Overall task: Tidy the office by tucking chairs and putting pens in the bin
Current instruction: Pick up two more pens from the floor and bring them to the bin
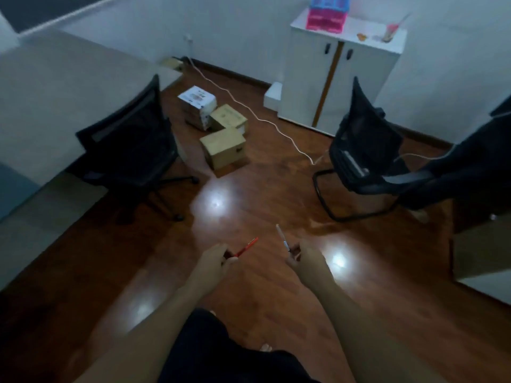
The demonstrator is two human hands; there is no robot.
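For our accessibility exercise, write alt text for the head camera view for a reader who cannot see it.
Over a glossy brown wooden floor, the left hand holds a red pen and the right hand a white pen. Ahead stand two black mesh office chairs, cardboard boxes and a white two-door cabinet.

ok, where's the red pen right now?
In the head view, the red pen is low and centre-left, held in the left hand above the wooden floor, beside the right hand holding a white pen.

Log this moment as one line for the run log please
left hand: holds red pen | right hand: holds white pen | both chairs: one at desk, other standing free | bin: not seen
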